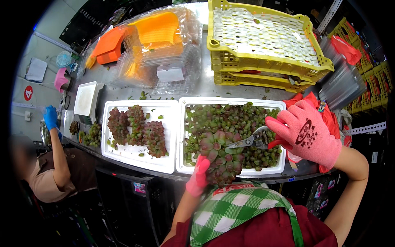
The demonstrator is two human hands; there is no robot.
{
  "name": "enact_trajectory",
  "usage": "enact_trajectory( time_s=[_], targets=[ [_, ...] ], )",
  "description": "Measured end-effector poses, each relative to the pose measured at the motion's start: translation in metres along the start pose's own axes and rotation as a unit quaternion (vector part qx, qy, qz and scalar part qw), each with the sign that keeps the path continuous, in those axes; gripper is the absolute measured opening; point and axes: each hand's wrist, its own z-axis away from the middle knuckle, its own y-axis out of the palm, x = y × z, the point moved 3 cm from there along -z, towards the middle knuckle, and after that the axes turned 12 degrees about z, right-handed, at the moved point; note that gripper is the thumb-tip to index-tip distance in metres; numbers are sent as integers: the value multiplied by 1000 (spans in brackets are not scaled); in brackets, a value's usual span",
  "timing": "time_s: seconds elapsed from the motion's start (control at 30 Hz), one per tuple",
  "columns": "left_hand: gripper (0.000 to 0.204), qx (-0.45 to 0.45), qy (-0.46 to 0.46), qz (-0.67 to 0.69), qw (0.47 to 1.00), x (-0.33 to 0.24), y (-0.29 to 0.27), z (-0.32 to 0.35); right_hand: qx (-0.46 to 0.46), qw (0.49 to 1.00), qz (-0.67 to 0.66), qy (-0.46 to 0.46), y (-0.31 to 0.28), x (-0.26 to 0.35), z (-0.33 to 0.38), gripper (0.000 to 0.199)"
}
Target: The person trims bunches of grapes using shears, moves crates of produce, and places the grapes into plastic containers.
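Observation:
My left hand (198,176), in a pink glove, grips a bunch of green and purplish grapes (222,164) at its left side; some of its fingers are hidden behind the fruit. From the right, my pink-gloved right hand (302,129) is closed round the red handles of a pair of snips (258,139). The metal blades reach to the upper right part of the bunch. Below them lies a white foam tray (180,136) full of loose grapes (247,113). Beside it, another white foam tray (135,162) holds several bunches of grapes (136,119).
Yellow crates (263,66) with white netted padding stand stacked at the back right. Clear plastic boxes (164,68) and orange pieces (158,31) lie at the back. A white scale (86,99) sits left, near a co-worker's blue glove (50,117). Red bags (329,119) lie behind my right hand.

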Motion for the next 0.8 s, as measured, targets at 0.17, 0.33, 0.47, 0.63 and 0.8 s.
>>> enact_trajectory(
  time_s=[0.17, 0.33, 0.47, 0.63, 0.8],
  targets=[
    [87, -8, -21, -37, 999, -2, 6, 2, 9, 997, 65, -35, -2, 2, -4, 23],
    [88, 2, -17, -48, 999, 1, -1, 0, 22, 997, 60, -42, 0, 3, -4, 20],
    [90, -6, 3, -70, 997, 7, -9, -1, 28, 998, 43, -40, 8, 3, 0, 17],
    [89, 12, 11, -38, 999, 13, -1, -8, 100, 992, -80, 6, 9, 5, 9, 28],
    [82, 53, 4, -48, 997, 2, -1, -9, 161, 976, -134, 57, 6, 10, 14, 36]
  ],
)
